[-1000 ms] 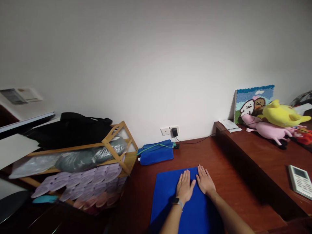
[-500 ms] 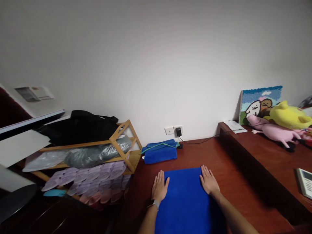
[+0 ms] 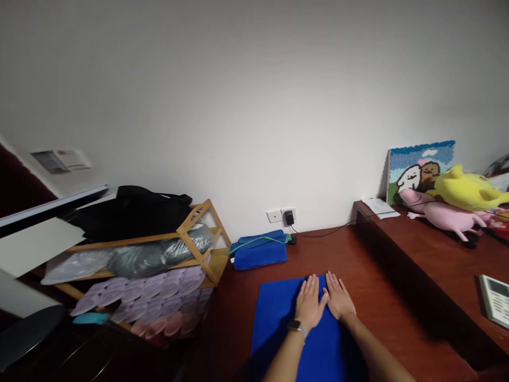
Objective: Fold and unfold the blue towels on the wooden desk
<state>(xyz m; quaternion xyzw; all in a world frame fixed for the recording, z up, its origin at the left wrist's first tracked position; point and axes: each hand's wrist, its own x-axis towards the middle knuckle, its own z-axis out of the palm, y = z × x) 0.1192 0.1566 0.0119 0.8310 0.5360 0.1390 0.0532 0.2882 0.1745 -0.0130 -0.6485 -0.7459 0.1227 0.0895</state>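
Note:
A blue cloth [image 3: 274,313] lies spread flat on the reddish-brown wooden desk [image 3: 382,318], its near end running out of the picture. My left hand [image 3: 310,305], with a watch [image 3: 296,325] on the wrist, rests palm down on the cloth right of its middle, fingers stretched out. Flat on the cloth's far right corner is my right hand [image 3: 339,300], fingers extended and partly over the desk. The two thumbs are close together. Beyond the cloth, a folded blue cloth [image 3: 260,257] with a green cord [image 3: 258,239] lies near the wall.
A wooden rack [image 3: 218,260] at left holds slippers [image 3: 159,292], plastic-wrapped items and a black bag [image 3: 135,209]. A plug [image 3: 289,217] sits in the wall socket, its cable trailing right. Plush toys [image 3: 441,212], a picture [image 3: 421,170] and a calculator [image 3: 497,297] occupy the raised right surface.
My left hand has moved right across the cloth, from its left edge to beside my right hand. My right hand stays at the right corner.

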